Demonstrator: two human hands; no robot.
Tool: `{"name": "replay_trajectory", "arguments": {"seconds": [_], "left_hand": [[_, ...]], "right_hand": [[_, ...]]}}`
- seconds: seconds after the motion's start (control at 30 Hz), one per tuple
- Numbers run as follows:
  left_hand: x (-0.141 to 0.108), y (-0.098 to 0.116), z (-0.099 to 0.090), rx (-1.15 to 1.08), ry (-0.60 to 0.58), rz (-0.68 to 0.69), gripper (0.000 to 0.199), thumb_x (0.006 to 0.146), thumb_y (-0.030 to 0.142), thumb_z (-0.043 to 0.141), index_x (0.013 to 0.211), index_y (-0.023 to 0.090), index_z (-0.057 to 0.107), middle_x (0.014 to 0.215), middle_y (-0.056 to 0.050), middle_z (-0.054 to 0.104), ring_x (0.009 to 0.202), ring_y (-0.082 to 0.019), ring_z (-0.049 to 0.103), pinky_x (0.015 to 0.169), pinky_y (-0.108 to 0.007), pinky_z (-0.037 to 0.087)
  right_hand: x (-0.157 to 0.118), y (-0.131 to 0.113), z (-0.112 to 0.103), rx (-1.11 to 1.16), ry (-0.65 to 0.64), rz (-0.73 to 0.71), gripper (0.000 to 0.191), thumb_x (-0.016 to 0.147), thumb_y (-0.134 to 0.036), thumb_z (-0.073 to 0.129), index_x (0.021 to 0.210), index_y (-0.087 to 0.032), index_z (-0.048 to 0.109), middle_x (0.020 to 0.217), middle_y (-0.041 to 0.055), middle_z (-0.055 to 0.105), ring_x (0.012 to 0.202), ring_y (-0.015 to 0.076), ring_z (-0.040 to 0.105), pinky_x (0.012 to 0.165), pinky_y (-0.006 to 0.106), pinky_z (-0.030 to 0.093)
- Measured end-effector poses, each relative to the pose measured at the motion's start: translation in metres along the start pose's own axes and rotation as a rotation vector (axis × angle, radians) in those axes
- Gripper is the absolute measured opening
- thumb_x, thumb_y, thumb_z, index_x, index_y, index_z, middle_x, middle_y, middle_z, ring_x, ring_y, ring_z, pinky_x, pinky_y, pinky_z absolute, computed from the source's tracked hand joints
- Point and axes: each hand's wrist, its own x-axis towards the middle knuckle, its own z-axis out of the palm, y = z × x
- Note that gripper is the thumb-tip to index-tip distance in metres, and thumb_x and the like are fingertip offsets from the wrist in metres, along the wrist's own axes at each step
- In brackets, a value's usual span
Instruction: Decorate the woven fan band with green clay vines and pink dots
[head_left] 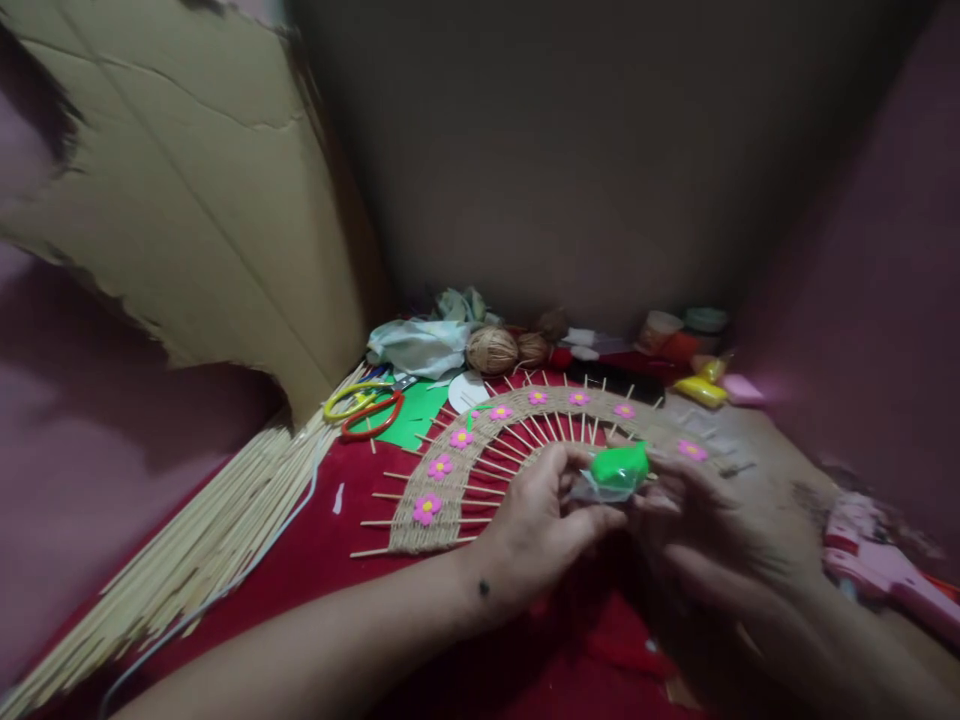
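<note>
Between my two hands is a bright green lump of soft clay (619, 465), partly wrapped in clear plastic. My left hand (536, 515) is closed on its left side, thumb below and fingers behind. From the right, my right hand (701, 530) meets the packet with bent fingers at its edge; this hand is partly blurred and dark. Behind and below the hands lies a half-ring of woven twine on thin sticks (442, 463), decorated with pink flowers with yellow centres (427, 509). A small green stem shape (470, 420) sits near one flower. My hands hide part of the right side.
A bundle of thin sticks (187, 545) and a white cord lie left. Scissors (373, 415) rest by green sheets (420, 415). Twine balls (492, 351), a yellow packet (702, 390) and tubs (663, 328) stand behind. A pink glue gun (874, 560) lies right; torn cardboard (195, 180) leans left.
</note>
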Motion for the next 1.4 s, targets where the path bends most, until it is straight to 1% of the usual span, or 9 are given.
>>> {"name": "replay_trajectory", "arguments": {"seconds": [0.13,0.3,0.5,0.77,0.9,1.03,1.17,1.3,1.4], "left_hand": [[-0.002,0.002,-0.003,0.074,0.003,0.063,0.034,0.077,0.03,0.068,0.105,0.017,0.054,0.102,-0.008,0.06,0.088,-0.018,0.058,0.073,-0.029,0.048],[-0.003,0.012,-0.006,0.037,-0.076,0.044,0.027,0.085,0.034,0.058,0.103,0.015,0.051,0.079,-0.001,0.058,0.062,-0.009,0.054,0.057,-0.022,0.045],[-0.003,0.008,-0.006,0.042,-0.148,-0.005,0.023,0.095,0.036,0.038,0.103,0.016,0.048,0.081,-0.002,0.059,0.053,-0.007,0.056,0.045,-0.019,0.04],[-0.009,0.006,-0.007,0.502,-0.073,0.309,0.021,0.093,0.023,0.039,0.095,0.012,0.056,0.073,-0.004,0.058,0.06,-0.012,0.056,0.058,-0.026,0.046],[-0.012,0.011,-0.008,0.542,-0.056,0.316,0.023,0.093,0.021,0.037,0.09,0.012,0.058,0.068,-0.003,0.057,0.056,-0.011,0.053,0.055,-0.025,0.044],[-0.014,0.013,-0.006,0.505,-0.058,0.259,0.024,0.093,0.022,0.036,0.081,0.014,0.056,0.066,-0.002,0.056,0.055,-0.01,0.052,0.054,-0.023,0.043],[-0.012,0.015,-0.007,0.498,-0.081,0.194,0.021,0.091,0.021,0.039,0.076,0.015,0.053,0.063,0.0,0.054,0.056,-0.01,0.05,0.054,-0.023,0.042],[-0.008,0.018,-0.01,0.504,-0.216,0.117,0.015,0.087,0.017,0.044,0.076,0.016,0.053,0.064,0.0,0.054,0.057,-0.01,0.051,0.056,-0.023,0.043],[-0.007,0.019,-0.009,0.348,-0.229,-0.063,0.011,0.088,0.02,0.041,0.089,0.017,0.052,0.058,0.003,0.054,0.048,-0.01,0.051,0.047,-0.021,0.042]], "right_hand": [[-0.004,0.002,-0.005,0.03,-0.023,0.073,0.015,0.075,-0.032,0.063,0.084,-0.021,0.068,0.063,0.0014,0.064,0.062,0.0189,0.059,0.058,0.031,0.048],[-0.003,0.004,-0.014,0.108,-0.029,0.15,0.014,0.071,-0.034,0.068,0.075,-0.021,0.068,0.055,-0.0007,0.059,0.056,0.0164,0.054,0.053,0.028,0.043],[-0.002,0.007,-0.025,0.106,0.004,0.123,0.014,0.076,-0.033,0.064,0.081,-0.02,0.066,0.07,0.0012,0.065,0.061,0.0156,0.056,0.056,0.028,0.044],[-0.005,0.012,-0.028,-0.027,0.097,0.055,0.02,0.072,-0.036,0.068,0.083,-0.024,0.058,0.059,-0.0034,0.058,0.047,0.0123,0.051,0.043,0.024,0.045],[-0.014,-0.003,-0.025,-0.55,0.123,-0.12,0.017,0.081,-0.039,0.058,0.09,-0.025,0.059,0.069,-0.0003,0.063,0.059,0.0158,0.059,0.051,0.027,0.05],[-0.024,-0.007,-0.021,-1.378,0.1,-0.63,0.054,0.076,-0.036,0.062,0.127,-0.027,0.048,0.119,0.0077,0.059,0.105,0.0275,0.058,0.08,0.039,0.052],[-0.023,0.007,-0.019,-1.649,0.008,-0.992,0.056,0.074,-0.021,0.061,0.127,-0.019,0.044,0.105,0.0115,0.065,0.093,0.0266,0.062,0.078,0.04,0.052],[-0.021,0.015,-0.014,-1.659,-0.033,-1.048,0.037,0.077,-0.019,0.058,0.113,-0.016,0.05,0.085,0.0099,0.068,0.074,0.0217,0.065,0.065,0.031,0.052],[-0.023,0.014,-0.01,-1.597,-0.058,-0.865,0.018,0.075,-0.014,0.054,0.092,-0.019,0.055,0.069,0.0043,0.064,0.054,0.0158,0.059,0.049,0.026,0.046]]}}
